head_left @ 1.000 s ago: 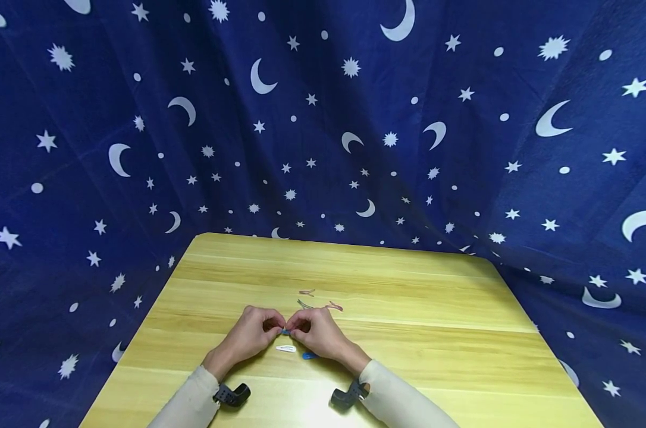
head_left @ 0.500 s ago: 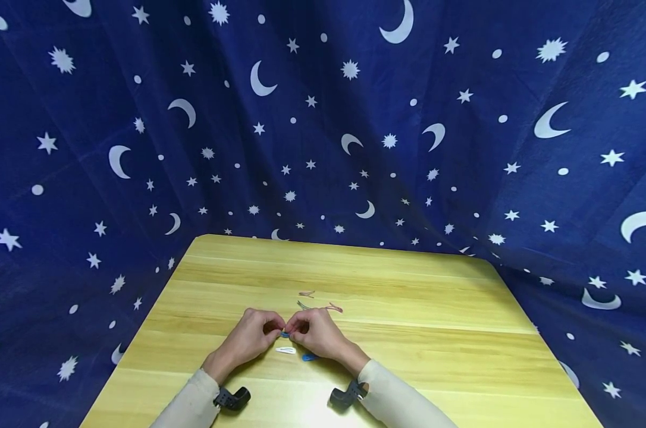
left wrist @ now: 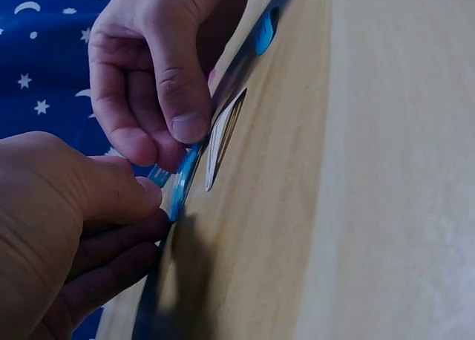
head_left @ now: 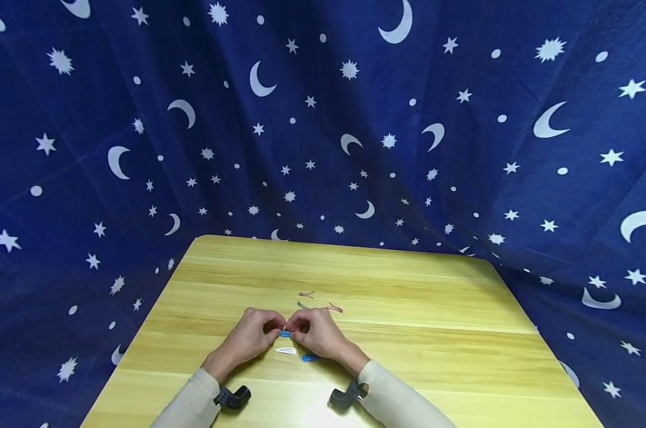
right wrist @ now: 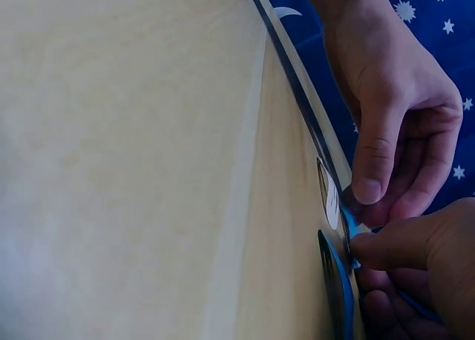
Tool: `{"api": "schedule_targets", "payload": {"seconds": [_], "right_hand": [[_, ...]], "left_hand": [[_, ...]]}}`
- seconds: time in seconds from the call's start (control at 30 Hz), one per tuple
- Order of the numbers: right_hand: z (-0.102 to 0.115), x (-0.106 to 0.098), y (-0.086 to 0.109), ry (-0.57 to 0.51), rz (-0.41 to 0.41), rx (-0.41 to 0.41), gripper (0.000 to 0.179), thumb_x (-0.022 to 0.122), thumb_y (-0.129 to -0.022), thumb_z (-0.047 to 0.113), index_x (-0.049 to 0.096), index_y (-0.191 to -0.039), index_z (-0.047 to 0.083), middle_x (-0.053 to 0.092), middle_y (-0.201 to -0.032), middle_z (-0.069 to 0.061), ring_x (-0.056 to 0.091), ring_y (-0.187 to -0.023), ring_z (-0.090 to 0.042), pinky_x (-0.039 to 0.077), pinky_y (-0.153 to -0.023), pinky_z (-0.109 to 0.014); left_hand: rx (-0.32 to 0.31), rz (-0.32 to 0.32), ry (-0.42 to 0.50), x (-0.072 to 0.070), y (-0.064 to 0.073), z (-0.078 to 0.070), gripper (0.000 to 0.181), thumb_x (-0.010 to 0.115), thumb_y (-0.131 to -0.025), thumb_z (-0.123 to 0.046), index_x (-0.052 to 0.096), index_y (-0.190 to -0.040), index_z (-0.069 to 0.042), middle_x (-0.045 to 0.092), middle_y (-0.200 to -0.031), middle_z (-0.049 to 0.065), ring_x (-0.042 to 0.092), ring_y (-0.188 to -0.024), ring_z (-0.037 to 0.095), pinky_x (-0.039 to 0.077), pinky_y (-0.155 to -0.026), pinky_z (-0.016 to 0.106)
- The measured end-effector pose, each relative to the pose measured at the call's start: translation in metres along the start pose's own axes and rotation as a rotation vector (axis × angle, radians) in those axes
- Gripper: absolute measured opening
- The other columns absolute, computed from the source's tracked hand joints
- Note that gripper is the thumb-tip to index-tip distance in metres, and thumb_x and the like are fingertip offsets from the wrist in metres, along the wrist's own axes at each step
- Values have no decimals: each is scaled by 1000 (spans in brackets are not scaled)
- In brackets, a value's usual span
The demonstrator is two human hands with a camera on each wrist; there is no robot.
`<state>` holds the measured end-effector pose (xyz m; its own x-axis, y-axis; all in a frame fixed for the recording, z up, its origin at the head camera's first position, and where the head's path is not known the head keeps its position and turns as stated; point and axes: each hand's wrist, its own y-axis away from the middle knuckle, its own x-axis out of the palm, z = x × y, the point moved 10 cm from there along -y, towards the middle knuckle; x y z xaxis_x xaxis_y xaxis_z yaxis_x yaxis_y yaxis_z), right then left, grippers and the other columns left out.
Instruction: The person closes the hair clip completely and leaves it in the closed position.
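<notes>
My left hand [head_left: 253, 331] and right hand [head_left: 314, 331] meet over the table, their fingertips pinching the two ends of a blue snap hair clip [head_left: 285, 334]. In the left wrist view, a blue clip [left wrist: 182, 182] shows between the hands, with a lighter blue piece [left wrist: 158, 175] beside it; whether they are one clip cannot be told. Fingers hide the ends. Nearer to me lies a white snap hair clip [head_left: 285, 351]. Another blue hair clip [head_left: 310, 358] rests on the table by my right wrist, also seen in the right wrist view.
Beyond the hands lie a pinkish hair clip [head_left: 306, 293], a greenish clip [head_left: 303, 305] and a red-pink clip [head_left: 334, 307], the last two partly covered by my right hand. The wooden table [head_left: 408, 309] ends at a blue star-and-moon curtain [head_left: 323, 119].
More of the blue hair clip shows between my fingertips than a second ago, and it looks broader. Both hands have stayed nearly in place; the other clips have not moved.
</notes>
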<state>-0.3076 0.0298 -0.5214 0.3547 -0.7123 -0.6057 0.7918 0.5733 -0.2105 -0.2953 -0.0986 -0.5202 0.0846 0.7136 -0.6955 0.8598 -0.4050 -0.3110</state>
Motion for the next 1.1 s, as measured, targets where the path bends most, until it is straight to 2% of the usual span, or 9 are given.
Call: {"api": "schedule_targets", "payload": {"seconds": [0.3,0.53,0.7,0.9,1.1], "right_hand": [[5,-8,4,-9,-27,4,13,82,-93,-2,81,-105,4,83,-93,-8,70,-78,2,60,-72,-17],[8,-20,6,21,-58,25,14,83,-94,2,81,-108,5,84,-96,-5,72,-81,1,61,-76,-18],[9,-29,6,32,-81,14,15,83,-94,3,82,-109,5,83,-101,-6,75,-86,-8,63,-80,-20],[6,-40,7,54,-108,13,17,84,-94,3,82,-110,5,83,-103,-5,77,-89,-15,64,-80,-23],[6,-52,8,53,-135,3,18,83,-94,1,82,-112,2,83,-105,-10,79,-91,-23,68,-84,-37]], "left_hand": [[-26,-32,-6,-6,0,-1,18,83,-94,0,83,-110,-9,84,-104,3,79,-94,12,66,-83,29],[-39,-62,11,-11,-7,-4,24,83,-93,1,82,-116,-4,84,-111,8,81,-101,19,67,-91,35],[-42,-79,32,-14,-12,-6,27,84,-92,1,81,-119,-3,83,-117,9,81,-107,25,67,-94,39],[-29,-102,5,-15,-18,-10,30,86,-92,-3,81,-122,-3,83,-120,8,81,-110,26,66,-97,43],[-17,-109,9,-14,-25,-12,33,87,-92,-5,80,-124,-3,83,-122,7,79,-117,26,64,-102,46]]}}
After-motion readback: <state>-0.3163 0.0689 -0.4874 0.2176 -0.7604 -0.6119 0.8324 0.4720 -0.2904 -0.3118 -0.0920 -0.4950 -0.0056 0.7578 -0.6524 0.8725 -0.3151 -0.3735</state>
